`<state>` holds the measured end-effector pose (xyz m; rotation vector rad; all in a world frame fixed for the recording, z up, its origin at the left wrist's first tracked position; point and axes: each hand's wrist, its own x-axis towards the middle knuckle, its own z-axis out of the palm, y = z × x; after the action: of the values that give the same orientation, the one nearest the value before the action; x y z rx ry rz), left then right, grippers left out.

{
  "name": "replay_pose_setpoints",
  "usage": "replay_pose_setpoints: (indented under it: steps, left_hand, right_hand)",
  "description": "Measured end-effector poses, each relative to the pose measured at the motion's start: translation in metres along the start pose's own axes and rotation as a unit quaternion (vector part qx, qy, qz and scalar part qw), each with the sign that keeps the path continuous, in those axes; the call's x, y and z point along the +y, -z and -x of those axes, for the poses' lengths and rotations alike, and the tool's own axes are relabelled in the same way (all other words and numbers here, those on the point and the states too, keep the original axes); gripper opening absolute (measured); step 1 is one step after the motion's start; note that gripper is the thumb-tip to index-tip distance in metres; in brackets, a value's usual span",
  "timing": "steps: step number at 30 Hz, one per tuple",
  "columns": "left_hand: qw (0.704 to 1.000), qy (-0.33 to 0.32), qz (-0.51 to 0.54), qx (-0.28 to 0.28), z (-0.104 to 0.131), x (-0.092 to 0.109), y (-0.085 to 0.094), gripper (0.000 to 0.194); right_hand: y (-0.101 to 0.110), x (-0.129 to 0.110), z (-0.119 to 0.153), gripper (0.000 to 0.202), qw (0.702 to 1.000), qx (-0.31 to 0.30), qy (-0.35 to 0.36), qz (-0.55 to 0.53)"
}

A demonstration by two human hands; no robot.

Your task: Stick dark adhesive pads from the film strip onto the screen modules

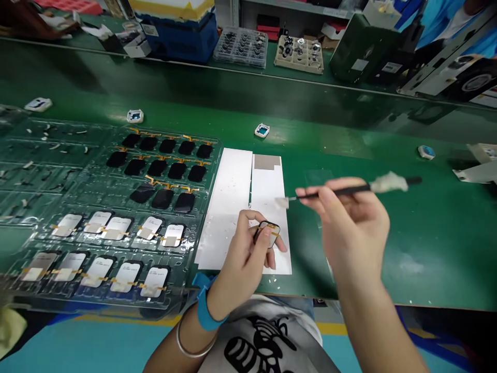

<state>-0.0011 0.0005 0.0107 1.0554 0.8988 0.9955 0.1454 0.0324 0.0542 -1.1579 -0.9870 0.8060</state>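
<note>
My left hand (245,254) grips a small display panel (274,235) with a dark rim, a pale back and an orange strip, thumb on top. It is over the white sheets (229,207). Up and to the right, my right hand (353,233) is closed around slim black tweezers (349,191), whose rear part is wrapped in whitish material. A small pale piece (282,202), slightly blurred, shows at their silver tip. That tip is above the right sheet, apart from the panel. A grey patch (266,162) lies at the sheet's far end.
Left of the sheets, a clear plastic tray (212,207) holds rows of black and white-backed panels. Several small white-framed parts, one a blue-faced piece (262,130), lie along the green bench. On the shelf behind are a blue bin (178,39) and compartment trays (240,47).
</note>
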Motion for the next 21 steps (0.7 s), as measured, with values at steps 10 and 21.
replay_pose_setpoints:
  steps: [10, 21]
  left_hand:
    - [0.997, -0.045, 0.063, -0.005, 0.002, -0.008, -0.016, 0.01]
    - [0.994, -0.047, 0.1, 0.007, 0.005, -0.012, -0.016, 0.017]
  right_hand:
    - [-0.003, 0.024, 0.062, 0.012, 0.99, 0.115, -0.037, -0.077]
    - [-0.005, 0.039, 0.069, 0.012, 0.991, 0.094, 0.026, -0.097]
